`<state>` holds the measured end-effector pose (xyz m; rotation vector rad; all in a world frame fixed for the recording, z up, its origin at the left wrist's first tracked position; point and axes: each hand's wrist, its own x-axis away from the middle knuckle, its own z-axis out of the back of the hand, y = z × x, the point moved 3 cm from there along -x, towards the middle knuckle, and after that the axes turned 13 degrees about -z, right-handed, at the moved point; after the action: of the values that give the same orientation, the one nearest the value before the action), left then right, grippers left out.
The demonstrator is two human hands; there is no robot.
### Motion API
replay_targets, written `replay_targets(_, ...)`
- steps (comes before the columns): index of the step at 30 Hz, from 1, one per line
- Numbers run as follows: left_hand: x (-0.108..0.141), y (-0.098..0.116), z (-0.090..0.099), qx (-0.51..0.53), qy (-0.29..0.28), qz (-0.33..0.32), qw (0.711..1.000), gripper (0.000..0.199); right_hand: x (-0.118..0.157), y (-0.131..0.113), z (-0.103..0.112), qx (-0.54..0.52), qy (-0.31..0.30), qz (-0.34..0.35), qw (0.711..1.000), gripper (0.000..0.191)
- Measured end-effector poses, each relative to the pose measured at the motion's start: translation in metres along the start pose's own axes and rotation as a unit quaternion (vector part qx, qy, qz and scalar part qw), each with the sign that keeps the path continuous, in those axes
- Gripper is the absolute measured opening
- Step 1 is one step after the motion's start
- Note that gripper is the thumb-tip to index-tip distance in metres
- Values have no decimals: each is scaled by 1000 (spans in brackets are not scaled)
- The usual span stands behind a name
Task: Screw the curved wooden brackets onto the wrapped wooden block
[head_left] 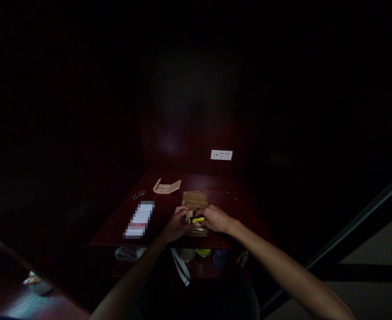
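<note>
Fingers of right hand (216, 219) curled round a yellow-and-black tool handle (196, 219), left hand (176, 223) fingers bent against it from the other side, grip there unclear; both over a flat tan wooden block (194, 198) on the dark red table (115, 231). No readable writing; white paper sheet (139, 218) is blurred out. Nearby: pale curved wooden piece (167, 186), small row of screws (139, 194), white wall socket (221, 154). Shelf items below too dark to identify
</note>
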<state>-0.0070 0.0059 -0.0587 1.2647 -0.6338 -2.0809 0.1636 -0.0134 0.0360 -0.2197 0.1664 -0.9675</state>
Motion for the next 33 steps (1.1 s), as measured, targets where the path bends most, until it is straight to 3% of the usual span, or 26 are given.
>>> replay_targets(9,-8,9,4,-10,-27,5,1000,28,4,3,0,-4,45,-23,999,21)
replay_targets(33,-18,5,8,-53,-37,6,998,22,15,13,-6,-2,17,-20,1000,23)
